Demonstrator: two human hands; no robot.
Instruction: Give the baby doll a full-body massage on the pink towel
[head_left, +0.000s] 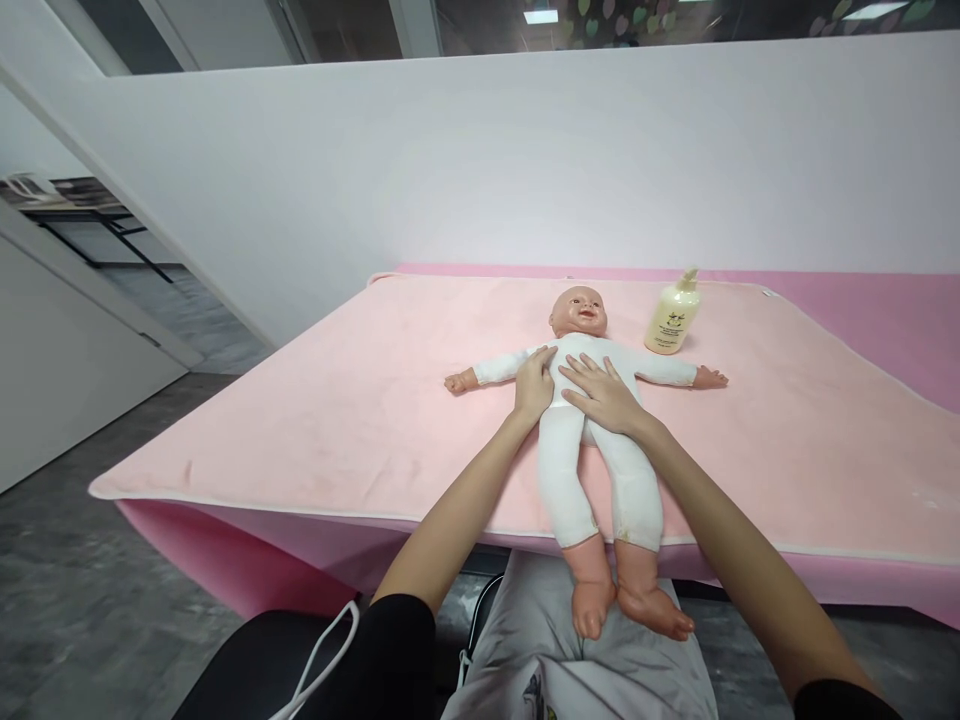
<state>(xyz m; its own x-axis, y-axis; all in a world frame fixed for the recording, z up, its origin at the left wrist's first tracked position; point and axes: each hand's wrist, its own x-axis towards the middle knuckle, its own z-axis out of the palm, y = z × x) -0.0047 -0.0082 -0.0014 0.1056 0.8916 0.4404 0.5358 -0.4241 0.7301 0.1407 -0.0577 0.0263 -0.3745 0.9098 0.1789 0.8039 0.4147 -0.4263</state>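
Observation:
A baby doll (574, 352) with a white cloth body lies on its back on a pink blanket (337, 420), arms spread, its feet hanging past the front edge. My left hand (535, 382) rests against the side of the doll's chest at the left, fingers pointing up toward its shoulder. Across the middle of the torso lies my right hand (602, 395), flat with its fingers spread. Neither hand has lifted anything. Beyond the doll's arm on the right stands a pale yellow pump bottle (673, 315), touched by neither hand.
A white wall (487, 170) rises behind the table. Pink cover (885, 320) shows beyond the blanket at the right. Black chair (255, 665) and white cable (322, 650) are at the lower left. A white door (75, 350) stands far left.

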